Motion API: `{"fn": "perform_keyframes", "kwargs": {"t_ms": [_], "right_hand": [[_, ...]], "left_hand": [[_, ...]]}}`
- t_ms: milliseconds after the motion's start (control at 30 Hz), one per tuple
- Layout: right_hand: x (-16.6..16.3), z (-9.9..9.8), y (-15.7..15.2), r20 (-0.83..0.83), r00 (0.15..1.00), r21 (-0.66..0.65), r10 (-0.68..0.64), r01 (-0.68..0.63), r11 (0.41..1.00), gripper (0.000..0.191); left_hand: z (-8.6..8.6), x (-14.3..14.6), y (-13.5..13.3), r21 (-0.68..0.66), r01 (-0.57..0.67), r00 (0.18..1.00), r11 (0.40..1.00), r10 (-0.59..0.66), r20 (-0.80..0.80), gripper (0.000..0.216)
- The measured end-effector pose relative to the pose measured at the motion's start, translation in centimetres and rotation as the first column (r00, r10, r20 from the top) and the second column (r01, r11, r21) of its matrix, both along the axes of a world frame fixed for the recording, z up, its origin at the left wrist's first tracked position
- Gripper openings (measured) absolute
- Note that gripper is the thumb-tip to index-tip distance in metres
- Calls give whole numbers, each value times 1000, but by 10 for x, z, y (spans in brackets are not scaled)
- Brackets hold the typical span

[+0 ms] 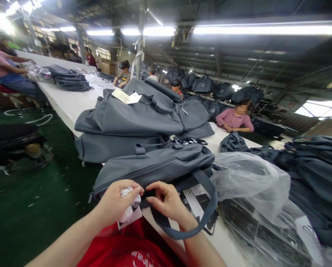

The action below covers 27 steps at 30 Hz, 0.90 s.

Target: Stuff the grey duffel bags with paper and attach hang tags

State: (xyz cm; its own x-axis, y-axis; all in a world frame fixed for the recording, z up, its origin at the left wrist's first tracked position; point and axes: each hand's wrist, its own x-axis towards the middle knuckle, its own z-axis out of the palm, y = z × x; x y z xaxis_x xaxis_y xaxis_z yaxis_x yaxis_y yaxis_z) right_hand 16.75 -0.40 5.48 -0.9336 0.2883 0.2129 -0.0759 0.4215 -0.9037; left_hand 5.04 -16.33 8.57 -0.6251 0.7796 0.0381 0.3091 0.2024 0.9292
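Observation:
A grey fabric bag [157, 165] lies on the long white table [68, 105] right in front of me, its strap looping toward me. My left hand [118, 200] is closed round a crumpled white paper wad [128, 204] at the bag's near edge. My right hand [166, 200] pinches a small dark part of the bag's near edge, close to the left hand's fingers. What that part is cannot be made out.
More grey bags are stacked behind [138, 115], with a white tag on top. Clear plastic wrapping [252, 185] and dark blue bags [319, 174] lie to the right. Other people sit along the table. A dark round object [14, 142] stands on the green floor at left.

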Motion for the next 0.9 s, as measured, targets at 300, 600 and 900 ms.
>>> {"fn": "perform_keyframes", "kwargs": {"t_ms": [300, 600, 900], "right_hand": [[-6, 10, -10, 89, 994, -71, 70, -64, 995, 16], [4, 3, 2, 11, 991, -359, 136, -123, 925, 18], [2, 6, 16, -90, 992, -519, 85, -119, 846, 20]], "left_hand": [[8, 5, 6, -11, 129, 986, 992, -130, -106, 27], [21, 3, -5, -68, 270, 939, 961, -278, -201, 25], [-16, 40, 9, -387, -220, 572, 895, -204, -795, 27]]}}
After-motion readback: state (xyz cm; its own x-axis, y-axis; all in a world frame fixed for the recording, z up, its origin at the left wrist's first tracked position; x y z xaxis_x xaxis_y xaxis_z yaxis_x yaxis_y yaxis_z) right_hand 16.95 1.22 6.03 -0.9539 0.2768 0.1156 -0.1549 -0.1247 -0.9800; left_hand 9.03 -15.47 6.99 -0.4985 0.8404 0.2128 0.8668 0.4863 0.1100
